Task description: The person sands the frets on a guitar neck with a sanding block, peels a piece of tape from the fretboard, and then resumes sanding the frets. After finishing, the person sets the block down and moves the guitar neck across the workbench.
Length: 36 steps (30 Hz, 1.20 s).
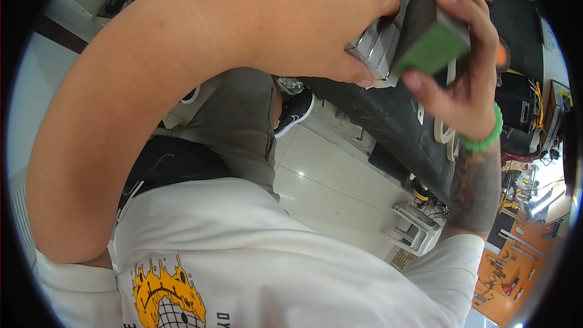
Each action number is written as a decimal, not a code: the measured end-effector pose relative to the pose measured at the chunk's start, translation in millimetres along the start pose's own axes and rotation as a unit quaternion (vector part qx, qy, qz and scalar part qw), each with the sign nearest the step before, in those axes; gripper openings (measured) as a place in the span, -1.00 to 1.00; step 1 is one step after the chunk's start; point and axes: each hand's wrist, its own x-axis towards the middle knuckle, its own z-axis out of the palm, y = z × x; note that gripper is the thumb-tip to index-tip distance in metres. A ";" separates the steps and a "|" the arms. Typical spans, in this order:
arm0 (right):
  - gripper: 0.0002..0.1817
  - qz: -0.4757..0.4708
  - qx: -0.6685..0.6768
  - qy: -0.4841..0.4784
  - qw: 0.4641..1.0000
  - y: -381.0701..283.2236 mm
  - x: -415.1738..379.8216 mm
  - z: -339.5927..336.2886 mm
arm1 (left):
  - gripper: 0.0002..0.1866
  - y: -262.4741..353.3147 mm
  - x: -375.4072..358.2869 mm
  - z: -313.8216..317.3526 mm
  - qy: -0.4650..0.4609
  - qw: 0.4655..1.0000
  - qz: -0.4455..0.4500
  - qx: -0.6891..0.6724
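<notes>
Over the black bench (388, 115), with our left hand (340, 18) closed round the silver metal piece (378, 54) and our right (481, 85) gripping the green-ended block (430, 48) just beside it, we probably do best with steady, even pressure.

White stool (430, 229) on pale tiled floor (328, 191); orange board (504, 307) lower right.
</notes>
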 end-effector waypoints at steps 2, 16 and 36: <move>-0.07 0.060 -0.014 0.003 0.998 -4.5 -4.2 0.8 | -0.50 -0.1 1.4 0.5 0.003 1.000 0.001 0.004; -0.10 -0.074 0.060 0.022 0.995 -20.1 20.6 5.2 | -0.54 5.1 -0.1 -14.0 -0.035 0.999 -0.017 0.006; -0.07 -0.008 -0.009 0.021 1.000 -15.8 11.9 3.5 | -0.53 -1.0 -2.2 -0.3 0.021 1.000 -0.002 0.012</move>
